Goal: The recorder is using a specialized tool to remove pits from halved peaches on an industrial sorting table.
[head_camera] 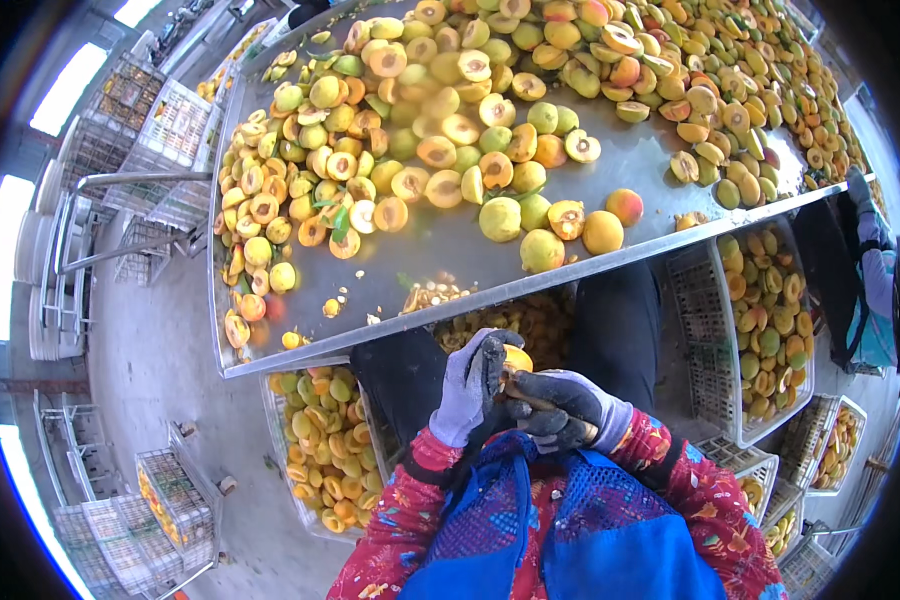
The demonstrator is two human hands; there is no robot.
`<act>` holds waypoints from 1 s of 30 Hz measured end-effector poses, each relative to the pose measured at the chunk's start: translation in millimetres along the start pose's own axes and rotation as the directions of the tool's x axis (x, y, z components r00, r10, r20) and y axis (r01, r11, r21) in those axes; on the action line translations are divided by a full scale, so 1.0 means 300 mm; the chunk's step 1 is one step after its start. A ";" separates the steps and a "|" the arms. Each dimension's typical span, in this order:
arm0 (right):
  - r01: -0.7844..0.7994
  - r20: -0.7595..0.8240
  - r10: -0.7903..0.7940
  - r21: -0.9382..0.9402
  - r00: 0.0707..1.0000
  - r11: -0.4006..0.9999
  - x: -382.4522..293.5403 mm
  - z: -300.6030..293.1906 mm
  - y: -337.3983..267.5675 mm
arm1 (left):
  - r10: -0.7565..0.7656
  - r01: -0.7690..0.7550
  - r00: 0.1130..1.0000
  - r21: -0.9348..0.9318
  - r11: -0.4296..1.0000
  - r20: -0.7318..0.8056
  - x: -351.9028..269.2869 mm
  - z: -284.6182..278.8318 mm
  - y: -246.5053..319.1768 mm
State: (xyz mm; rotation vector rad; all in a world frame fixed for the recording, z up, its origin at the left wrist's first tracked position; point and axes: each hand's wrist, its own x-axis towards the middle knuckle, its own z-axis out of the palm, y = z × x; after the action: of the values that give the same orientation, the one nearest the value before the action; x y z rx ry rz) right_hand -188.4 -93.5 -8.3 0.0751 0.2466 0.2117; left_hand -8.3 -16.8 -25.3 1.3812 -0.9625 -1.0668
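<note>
My left hand [474, 382], in a lilac glove with a dark coated palm, is closed around a yellow-orange fruit [518, 359], close in front of my chest. Against its lower right side is my right hand [559, 409], gloved alike, its fingers curled around a small tan handle-like piece [586, 433]; what tool it belongs to is hidden. Beyond both hands stands a metal table [435, 262] heaped with halved and whole apricots or peaches [412, 180]. A few whole fruits [542, 250] and a small pile of pits and scraps [435, 294] lie near its front edge.
A crate of fruit halves [330, 442] stands left of my legs, another crate [765, 337] to the right. More fruit lies in a container [540, 322] under the table edge. A co-worker's gloved hand [860, 191] rests at the table's far right. Stacked crates [172, 127] stand far left.
</note>
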 end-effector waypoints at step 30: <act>-0.394 -0.218 -0.739 -0.916 0.637 -0.070 0.098 -0.207 -0.166 | 0.205 0.427 0.858 0.876 0.222 -0.471 -0.135 -0.450 0.142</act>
State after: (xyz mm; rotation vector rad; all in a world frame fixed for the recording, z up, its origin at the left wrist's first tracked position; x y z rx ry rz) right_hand -166.2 -132.7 -80.3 -1.7696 0.9256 0.0181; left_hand 111.6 54.7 21.3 2.6776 -1.1612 0.0784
